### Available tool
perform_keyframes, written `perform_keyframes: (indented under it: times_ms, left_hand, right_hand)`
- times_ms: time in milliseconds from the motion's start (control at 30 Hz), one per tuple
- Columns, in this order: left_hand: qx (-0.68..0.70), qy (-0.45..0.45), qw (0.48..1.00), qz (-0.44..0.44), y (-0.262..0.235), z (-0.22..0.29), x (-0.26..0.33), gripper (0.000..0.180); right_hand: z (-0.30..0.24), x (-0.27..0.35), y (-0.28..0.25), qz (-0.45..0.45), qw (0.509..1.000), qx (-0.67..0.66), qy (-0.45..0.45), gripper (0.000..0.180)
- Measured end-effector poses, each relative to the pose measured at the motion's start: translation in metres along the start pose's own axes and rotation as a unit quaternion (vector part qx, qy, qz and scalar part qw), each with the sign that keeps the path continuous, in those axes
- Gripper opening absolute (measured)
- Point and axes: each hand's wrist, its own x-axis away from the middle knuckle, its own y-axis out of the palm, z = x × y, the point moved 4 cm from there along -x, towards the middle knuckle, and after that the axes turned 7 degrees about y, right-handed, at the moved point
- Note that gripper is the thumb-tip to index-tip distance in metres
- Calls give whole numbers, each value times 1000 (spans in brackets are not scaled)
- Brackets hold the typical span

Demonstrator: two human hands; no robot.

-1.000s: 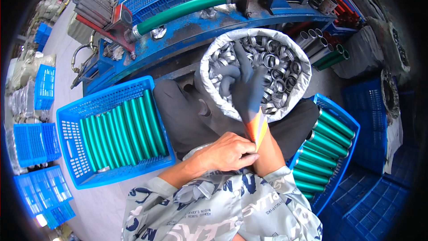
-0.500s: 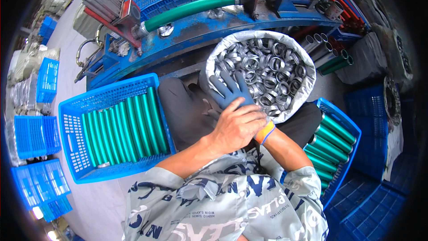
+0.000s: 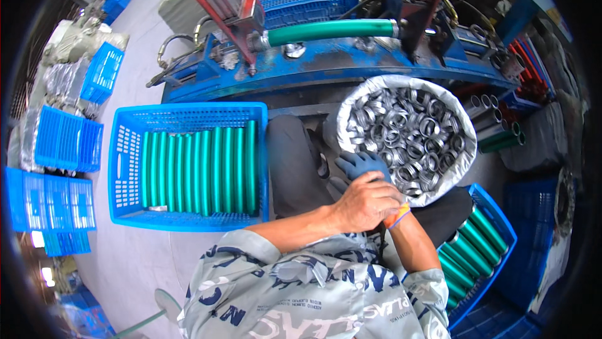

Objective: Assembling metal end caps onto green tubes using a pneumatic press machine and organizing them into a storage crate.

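Observation:
My left hand [image 3: 369, 200] is bare and lies across the back of my right hand, its bent fingers closed on the work glove worn there. My right hand [image 3: 365, 168] wears that blue-grey glove with an orange cuff [image 3: 397, 215]. Its fingers are curled in, and nothing shows in them. Both hands are at the near left rim of a white-lined tub [image 3: 444, 197] full of loose metal rings [image 3: 401, 127]. Some of the right palm is hidden under the left hand.
A blue crate [image 3: 191, 221] of green tubes [image 3: 199, 173] stands at the left, another crate [image 3: 513, 239] of tubes [image 3: 480, 239] at the right. Ahead, a green tube [image 3: 332, 32] sits in a blue machine [image 3: 338, 63]. More blue crates [image 3: 69, 138] line the far left.
My view has swung, so the scene sits further right and lower on the tub side. The gloved fingers, spread before, are now curled. My left hand stays on the glove.

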Motion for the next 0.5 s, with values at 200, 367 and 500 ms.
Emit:
perform_keyframes:
  times_ms: [200,367,500]
  left_hand:
    - [23,-39,996,79,-2,17,9,12]
    - [165,-52,976,130,15,43,0,14]
    - [227,-59,966,112,30,59,-10,11]
  right_hand:
    - [-6,-15,19,-31,999,-10,7,61]
    - [-32,-28,-24,39,997,-25,-54,88]
    - [-35,-27,-50,21,989,-145,-6,113]
